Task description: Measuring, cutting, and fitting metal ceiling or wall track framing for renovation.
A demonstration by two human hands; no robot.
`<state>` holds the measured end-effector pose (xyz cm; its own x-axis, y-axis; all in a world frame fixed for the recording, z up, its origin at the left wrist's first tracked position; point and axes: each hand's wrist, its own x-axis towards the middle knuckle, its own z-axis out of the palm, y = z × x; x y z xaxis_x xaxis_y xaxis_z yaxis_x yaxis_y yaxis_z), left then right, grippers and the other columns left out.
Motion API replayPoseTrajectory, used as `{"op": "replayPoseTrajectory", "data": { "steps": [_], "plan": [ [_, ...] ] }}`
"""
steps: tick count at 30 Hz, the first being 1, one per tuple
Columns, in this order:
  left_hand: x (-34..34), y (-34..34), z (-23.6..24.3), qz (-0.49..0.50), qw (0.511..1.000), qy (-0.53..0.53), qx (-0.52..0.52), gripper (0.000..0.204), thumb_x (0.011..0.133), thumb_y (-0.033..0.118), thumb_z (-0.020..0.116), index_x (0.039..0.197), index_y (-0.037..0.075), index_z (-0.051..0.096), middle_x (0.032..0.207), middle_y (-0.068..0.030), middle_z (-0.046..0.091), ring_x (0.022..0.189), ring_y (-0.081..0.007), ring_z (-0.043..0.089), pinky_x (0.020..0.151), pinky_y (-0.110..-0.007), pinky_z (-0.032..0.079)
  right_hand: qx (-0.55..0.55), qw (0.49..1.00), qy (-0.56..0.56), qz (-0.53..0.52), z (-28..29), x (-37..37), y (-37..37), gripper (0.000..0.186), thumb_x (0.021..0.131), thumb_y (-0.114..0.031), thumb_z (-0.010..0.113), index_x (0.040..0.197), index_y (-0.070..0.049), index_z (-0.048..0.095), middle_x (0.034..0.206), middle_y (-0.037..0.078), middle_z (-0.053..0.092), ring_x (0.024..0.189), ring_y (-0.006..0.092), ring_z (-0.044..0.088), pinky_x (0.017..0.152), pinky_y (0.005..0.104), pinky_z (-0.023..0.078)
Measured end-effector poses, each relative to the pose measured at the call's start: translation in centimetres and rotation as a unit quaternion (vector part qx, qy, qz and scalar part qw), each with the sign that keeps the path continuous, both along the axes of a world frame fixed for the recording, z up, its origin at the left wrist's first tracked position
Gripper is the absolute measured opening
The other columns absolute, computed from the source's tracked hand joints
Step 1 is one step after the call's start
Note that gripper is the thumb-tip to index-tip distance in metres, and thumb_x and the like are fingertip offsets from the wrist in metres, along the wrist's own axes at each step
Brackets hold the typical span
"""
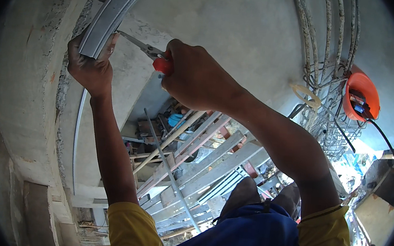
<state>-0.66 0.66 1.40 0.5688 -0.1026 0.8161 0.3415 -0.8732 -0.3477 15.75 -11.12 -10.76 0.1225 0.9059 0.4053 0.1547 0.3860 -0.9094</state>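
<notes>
A grey ribbed metal profile (115, 13) comes down from the top edge at upper left. My left hand (90, 71) is closed around it near its lower end, with the fingers partly hidden behind the metal. In my right hand (194, 75) is a pair of tin snips (143, 46) with red handles, gripped in a closed fist. The blades point left, and their tips reach the right edge of the profile beside my left fingers. Whether the tips bite into the metal I cannot tell.
An orange bucket (362, 89) with small items hangs at the right, beside bare rebar (329, 33) and bent wire. Wooden planks (212, 165) and a thin metal bar (167, 165) lie below my arms. A rough concrete ledge (29, 88) runs along the left.
</notes>
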Motion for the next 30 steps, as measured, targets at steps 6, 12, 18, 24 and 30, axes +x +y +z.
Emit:
{"op": "replayPoseTrajectory", "data": {
  "steps": [6,12,18,24,30],
  "plan": [
    [-0.5,-2.4,1.1,0.021,0.996,-0.045,-0.073,0.045,0.079,0.042,0.080,0.093,0.003,0.061,0.084,-0.0058,0.064,0.077,-0.0184,0.061,0.073,-0.035,0.047,0.235,0.920,-0.027,-0.312,-2.1,1.6,0.2,0.033,0.074,0.004,0.065,0.102,-0.002,0.049,0.084,0.020,0.060,0.079,0.0396,0.064,0.067,0.0441,0.052],
    [-3.8,-9.2,2.5,0.082,0.984,-0.061,-0.145,0.047,0.075,0.036,0.083,0.098,0.001,0.063,0.086,-0.0072,0.067,0.081,-0.0170,0.064,0.075,-0.030,0.050,0.418,0.761,-0.207,-0.451,3.6,7.5,0.2,0.044,0.073,0.001,0.069,0.111,-0.005,0.046,0.118,0.020,0.051,0.091,0.0376,0.062,0.064,0.0408,0.051],
    [-10.7,-14.4,2.8,0.098,0.952,-0.077,-0.279,0.048,0.076,0.029,0.084,0.107,-0.001,0.062,0.093,-0.0070,0.068,0.085,-0.0160,0.063,0.077,-0.029,0.050,0.479,0.717,-0.310,-0.401,7.6,3.4,-1.8,0.035,0.071,0.001,0.066,0.100,-0.005,0.048,0.079,0.010,0.060,0.067,0.0330,0.063,0.055,0.0413,0.049],
    [-22.2,-16.4,2.8,-0.062,0.911,-0.247,-0.325,0.059,0.087,0.021,0.070,0.134,-0.004,0.044,0.123,-0.0179,0.057,0.109,-0.0243,0.061,0.096,-0.040,0.050,0.450,0.761,-0.382,-0.268,11.5,-5.7,-5.9,0.031,0.070,0.001,0.065,0.094,-0.006,0.047,0.069,0.009,0.058,0.058,0.0303,0.062,0.049,0.0384,0.047],
    [-28.5,-18.6,-1.3,-0.272,0.845,-0.305,-0.345,0.041,0.100,0.010,0.047,0.137,-0.005,0.037,0.123,-0.0192,0.059,0.112,-0.0263,0.062,0.092,-0.044,0.056,0.267,0.868,-0.411,-0.079,10.1,-15.3,-9.1,0.053,0.066,-0.009,0.083,0.102,-0.006,0.043,0.079,0.013,0.064,0.067,0.0341,0.069,0.055,0.0412,0.053]
  ]
}}
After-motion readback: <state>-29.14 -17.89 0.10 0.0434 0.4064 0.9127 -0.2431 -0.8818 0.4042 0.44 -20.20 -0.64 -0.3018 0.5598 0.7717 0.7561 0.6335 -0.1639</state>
